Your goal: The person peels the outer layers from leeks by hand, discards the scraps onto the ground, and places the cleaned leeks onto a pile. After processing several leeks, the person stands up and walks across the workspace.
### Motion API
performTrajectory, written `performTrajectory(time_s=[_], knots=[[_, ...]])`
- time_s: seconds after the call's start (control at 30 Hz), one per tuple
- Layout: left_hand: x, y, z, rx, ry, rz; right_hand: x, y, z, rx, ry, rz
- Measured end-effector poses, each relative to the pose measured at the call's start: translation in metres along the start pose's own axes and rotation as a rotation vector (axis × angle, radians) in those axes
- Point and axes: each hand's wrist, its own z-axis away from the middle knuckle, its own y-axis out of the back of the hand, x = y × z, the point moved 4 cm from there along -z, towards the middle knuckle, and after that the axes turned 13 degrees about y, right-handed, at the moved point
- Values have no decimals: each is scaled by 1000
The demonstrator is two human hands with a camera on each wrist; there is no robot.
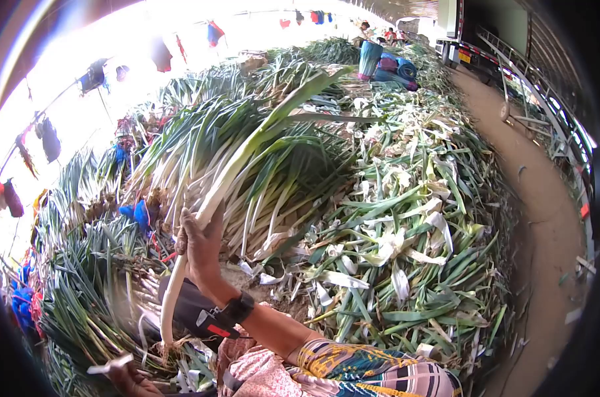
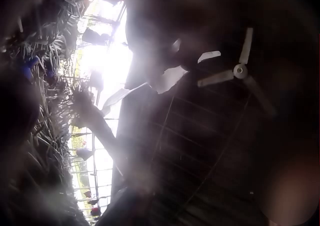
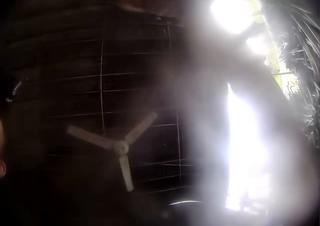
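Observation:
In the head view my right hand (image 1: 206, 250) grips a long green onion (image 1: 242, 157) partway along its pale stem. Its leafy end points up and away, while the rooted end hangs down toward the lower left. At the bottom left, my left hand (image 1: 132, 382) pinches a thin white strip (image 1: 111, 364) that looks like peeled skin. Pale strips (image 2: 172, 80) also show against the dark roof in the left wrist view, where the hand is dark and blurred. Just beyond my right hand lies a heap of green onions (image 1: 201, 142), white stems toward me.
Stripped leaves and peelings (image 1: 406, 251) cover the ground to the right. More green onions (image 1: 82, 284) lie at the left beside blue ties (image 1: 140, 215). Rolled bundles (image 1: 394, 69) stand farther back. A dirt path (image 1: 531, 178) runs along the right, with a truck (image 1: 469, 40) beyond.

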Motion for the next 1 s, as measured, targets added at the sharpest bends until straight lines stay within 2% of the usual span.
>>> performTrajectory(time_s=[0.03,0.1,0.17,0.2,0.27,0.33,0.43,0.47,0.53,0.6,0.63,0.67,0.7,0.73,0.77,0.8,0.83,0.87,0.9,0.93,1.0], knots=[[7,-17,3,162,-132,-782,2,-2,4,11,-3,-7],[-12,-46,2,-181,-230,-225,3,-8,10,34,3,-21],[-8,-110,44,-113,-156,-641,12,-8,18,7,-30,-8],[-24,-112,47,-162,90,-668,19,-7,23,-18,-54,2],[-30,-128,53,-193,61,-742,32,-7,31,-64,-95,20],[-24,-128,58,-238,80,-944,39,-7,35,-84,-97,52],[-31,-125,63,-251,126,-884,53,-10,46,-154,-120,129],[-52,-104,60,-286,186,-909,57,-11,48,-186,-109,157],[-64,-111,60,-173,221,-763,64,-12,53,-206,-95,163],[-50,-130,64,-146,300,-783,73,-7,60,-218,-128,249],[-44,-138,64,-161,162,-819,78,-7,62,-176,-170,187],[-49,-137,60,-168,95,-810,81,-9,64,-207,-277,-30],[-49,-131,62,-159,115,-861,101,7,67,-170,-309,88],[-49,-125,61,-120,234,-828,102,7,66,-262,-307,185],[-44,-120,57,-118,231,-911,98,4,70,-284,-287,138],[-41,-115,56,-89,166,-916,93,-9,69,-256,-388,-37],[-50,-107,57,-66,207,-801,86,-19,72,-245,-320,74],[-53,-103,58,-83,277,-729,91,-25,73,-402,-342,-123],[-55,-101,57,-68,254,-687,90,-31,75,-366,-337,-134],[-55,-103,61,-66,221,-647,83,-36,75,-430,-354,-216],[-52,-98,61,-55,365,-543,83,-37,74,-534,-357,-253]])
